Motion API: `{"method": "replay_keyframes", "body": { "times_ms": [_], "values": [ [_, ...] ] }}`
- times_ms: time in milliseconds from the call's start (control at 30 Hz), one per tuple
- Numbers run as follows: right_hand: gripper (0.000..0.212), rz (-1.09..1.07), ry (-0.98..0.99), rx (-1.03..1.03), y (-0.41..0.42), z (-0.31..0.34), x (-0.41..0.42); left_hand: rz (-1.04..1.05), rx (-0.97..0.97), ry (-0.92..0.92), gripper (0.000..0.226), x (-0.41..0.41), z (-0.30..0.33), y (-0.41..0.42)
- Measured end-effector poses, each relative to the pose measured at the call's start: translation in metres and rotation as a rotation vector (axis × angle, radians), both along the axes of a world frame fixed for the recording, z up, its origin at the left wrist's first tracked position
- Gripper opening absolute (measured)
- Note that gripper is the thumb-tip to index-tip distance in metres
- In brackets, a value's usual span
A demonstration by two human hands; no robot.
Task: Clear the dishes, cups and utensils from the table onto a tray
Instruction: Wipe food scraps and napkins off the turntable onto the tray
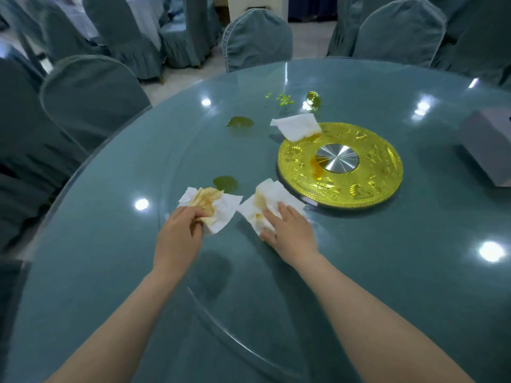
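My left hand (181,233) grips a stained white napkin (218,208) on the round glass table (110,244), fingers curled round its near edge. Flat on a second stained napkin (269,199), just right of the first, my right hand (290,229) presses with straight fingers. A third white napkin (297,127) lies across the far rim of the gold turntable base (367,189), which has an orange sauce smear beside its steel centre. No dishes, cups, utensils or tray are in view.
Two green leaves (240,122) (225,183) and some green peas (283,98) lie on the glass, with a small gold object (312,99) behind. A grey box (489,150) stands at the right edge. Teal-covered chairs (257,37) ring the table.
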State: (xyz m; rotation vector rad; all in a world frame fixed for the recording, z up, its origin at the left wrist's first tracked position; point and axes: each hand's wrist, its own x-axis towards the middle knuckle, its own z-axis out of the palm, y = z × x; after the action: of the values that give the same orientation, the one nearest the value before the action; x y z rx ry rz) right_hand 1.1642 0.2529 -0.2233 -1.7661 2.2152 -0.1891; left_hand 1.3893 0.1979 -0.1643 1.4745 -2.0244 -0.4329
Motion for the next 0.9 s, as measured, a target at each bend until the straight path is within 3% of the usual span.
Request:
{"method": "replay_keyframes", "body": {
  "times_ms": [167, 267, 367, 533, 600, 800, 900],
  "values": [
    [0.037, -0.127, -0.064, -0.121, 0.051, 0.006, -0.032, -0.012, 0.058, 0.027, 0.023, 0.007, -0.004, 0.015],
    [0.038, -0.270, -0.113, -0.075, 0.088, 0.014, -0.061, -0.039, 0.113, 0.048, 0.025, 0.002, -0.004, 0.029],
    [0.039, -0.340, -0.014, -0.022, 0.123, 0.017, -0.087, -0.076, 0.124, 0.059, 0.027, -0.004, 0.002, 0.043],
    [0.026, -0.540, -0.007, 0.054, 0.135, 0.033, -0.120, -0.100, 0.096, 0.046, 0.028, -0.005, 0.020, 0.046],
    [0.026, -0.574, -0.019, -0.004, 0.135, 0.039, -0.130, -0.100, 0.079, 0.038, 0.029, -0.005, 0.025, 0.044],
    [0.058, -0.490, -0.184, -0.302, 0.130, 0.052, -0.122, -0.105, 0.063, 0.011, 0.030, -0.011, 0.025, 0.036],
    [0.051, -0.471, -0.179, -0.364, 0.123, 0.055, -0.118, -0.103, 0.070, 0.018, 0.031, -0.014, 0.020, 0.035]
  ]
}}
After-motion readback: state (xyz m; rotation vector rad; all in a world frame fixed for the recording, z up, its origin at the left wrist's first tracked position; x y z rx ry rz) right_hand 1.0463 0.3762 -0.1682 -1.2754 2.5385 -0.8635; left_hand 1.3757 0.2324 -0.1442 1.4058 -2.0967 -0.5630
